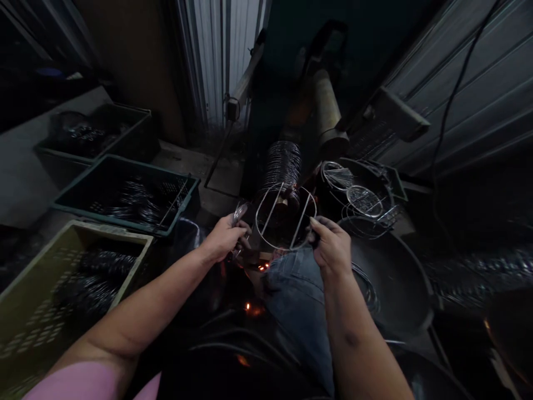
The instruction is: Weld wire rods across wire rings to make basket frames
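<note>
A round wire frame (285, 218) with two cross bars is held upright in front of a dark machine. My right hand (332, 245) is closed on the frame's right edge. My left hand (226, 236) is closed near its left edge and grips a small bent wire piece (240, 211). Orange sparks (262, 267) glow just below the frame, above my knee in blue jeans (297, 294). Behind the frame a stack of wire rings (284, 162) sits on the machine.
Plastic crates (125, 191) with dark wire parts line the floor at left, a beige one (54, 289) nearest. A large dark round pan (391, 278) lies at right, finished wire frames (362, 200) piled behind it. A metal cylinder (327, 108) rises from the machine.
</note>
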A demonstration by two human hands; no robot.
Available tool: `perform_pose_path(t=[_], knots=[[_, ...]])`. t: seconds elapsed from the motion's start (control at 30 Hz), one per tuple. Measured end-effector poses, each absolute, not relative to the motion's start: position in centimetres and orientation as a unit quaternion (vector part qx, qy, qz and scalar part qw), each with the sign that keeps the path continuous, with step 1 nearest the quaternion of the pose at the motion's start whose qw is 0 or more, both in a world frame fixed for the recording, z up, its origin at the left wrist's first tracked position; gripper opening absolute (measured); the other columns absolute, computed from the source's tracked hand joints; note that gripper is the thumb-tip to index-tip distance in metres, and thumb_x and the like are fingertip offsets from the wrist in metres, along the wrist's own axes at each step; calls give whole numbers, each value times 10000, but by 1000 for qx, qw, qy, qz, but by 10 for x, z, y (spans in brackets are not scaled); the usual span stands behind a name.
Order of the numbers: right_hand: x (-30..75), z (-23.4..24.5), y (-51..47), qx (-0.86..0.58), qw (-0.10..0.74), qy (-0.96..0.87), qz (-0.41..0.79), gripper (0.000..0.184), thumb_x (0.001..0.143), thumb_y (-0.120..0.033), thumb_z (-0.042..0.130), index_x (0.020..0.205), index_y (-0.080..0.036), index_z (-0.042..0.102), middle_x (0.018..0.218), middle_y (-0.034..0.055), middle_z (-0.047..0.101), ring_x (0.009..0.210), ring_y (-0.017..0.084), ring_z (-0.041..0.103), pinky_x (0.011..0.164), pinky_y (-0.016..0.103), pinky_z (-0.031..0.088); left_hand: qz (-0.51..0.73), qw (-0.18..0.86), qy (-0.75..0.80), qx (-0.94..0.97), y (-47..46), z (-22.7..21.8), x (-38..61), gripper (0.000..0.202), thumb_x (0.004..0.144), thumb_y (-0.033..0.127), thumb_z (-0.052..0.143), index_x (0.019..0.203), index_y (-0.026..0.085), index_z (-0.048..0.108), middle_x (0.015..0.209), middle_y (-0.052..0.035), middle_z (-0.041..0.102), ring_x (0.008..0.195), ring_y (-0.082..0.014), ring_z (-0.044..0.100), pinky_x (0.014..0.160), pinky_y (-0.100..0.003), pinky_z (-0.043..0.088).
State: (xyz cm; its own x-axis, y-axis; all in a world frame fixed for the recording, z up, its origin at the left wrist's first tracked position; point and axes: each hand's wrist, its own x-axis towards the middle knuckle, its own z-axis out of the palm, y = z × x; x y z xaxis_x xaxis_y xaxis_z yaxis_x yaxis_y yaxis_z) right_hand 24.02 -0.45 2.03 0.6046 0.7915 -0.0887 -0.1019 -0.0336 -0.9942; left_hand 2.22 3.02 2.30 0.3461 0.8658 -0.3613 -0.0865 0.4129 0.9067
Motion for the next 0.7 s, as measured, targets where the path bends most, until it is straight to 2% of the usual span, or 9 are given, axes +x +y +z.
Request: perform_pose_path(t=[0.13,0.2,0.33,0.4,0.47,0.57,0.63,0.7], knots=[[233,5,1,-655,609,-311,321,287,561,-366,730,704,-148,610,452,-71,478,397,78,415,404,203,313,358,719,438,403,14,13,-15,819,645,9,483,1378,285,244,750,9,601,503,-139,615,429,-207,410],[226,-2,-11,-682,573,-352,288,270,595,-382,714,706,-152,627,452,-74,468,414,78,403,427,206,306,351,747,409,389,6,14,-29,813,646,24,505,1374,288,257,765,-6,610,525,-147,620,450,-220,422],[202,-12,-40,-704,442,-484,274,329,614,-405,695,847,-173,671,645,-14,609,609,144,522,590,252,397,298,817,341,358,0,17,-40,759,643,36,531,1342,262,339,778,-28,621,526,-147,612,454,-221,408],[192,-17,-46,-686,420,-506,311,333,598,-383,701,868,-189,686,765,21,659,740,186,563,703,295,418,275,845,306,342,0,19,-40,737,643,36,536,1323,266,372,785,-32,628,518,-147,610,445,-215,390],[188,-19,-49,-671,422,-504,343,263,614,-369,680,817,-202,699,798,31,676,792,203,577,749,315,421,266,862,283,325,-1,20,-39,704,650,36,541,1303,264,407,785,-34,636,517,-146,609,442,-213,380],[192,-17,-57,-667,427,-484,373,251,674,-398,637,787,-184,699,662,23,650,619,166,565,594,282,442,281,876,286,268,-3,19,-38,560,661,52,570,1205,180,526,773,-54,653,581,-153,626,522,-243,435],[196,-12,-65,-668,450,-440,396,314,697,-422,627,840,-148,686,556,3,591,453,117,481,443,238,386,306,879,296,216,-7,14,-35,456,647,56,599,1099,116,599,766,-68,664,663,-171,643,633,-278,472],[198,-7,-75,-662,498,-355,434,356,669,-424,665,862,-125,669,517,-14,553,369,79,403,360,205,304,334,875,305,175,-13,8,-28,422,616,35,622,1033,103,629,764,-65,669,747,-191,652,715,-299,479]])
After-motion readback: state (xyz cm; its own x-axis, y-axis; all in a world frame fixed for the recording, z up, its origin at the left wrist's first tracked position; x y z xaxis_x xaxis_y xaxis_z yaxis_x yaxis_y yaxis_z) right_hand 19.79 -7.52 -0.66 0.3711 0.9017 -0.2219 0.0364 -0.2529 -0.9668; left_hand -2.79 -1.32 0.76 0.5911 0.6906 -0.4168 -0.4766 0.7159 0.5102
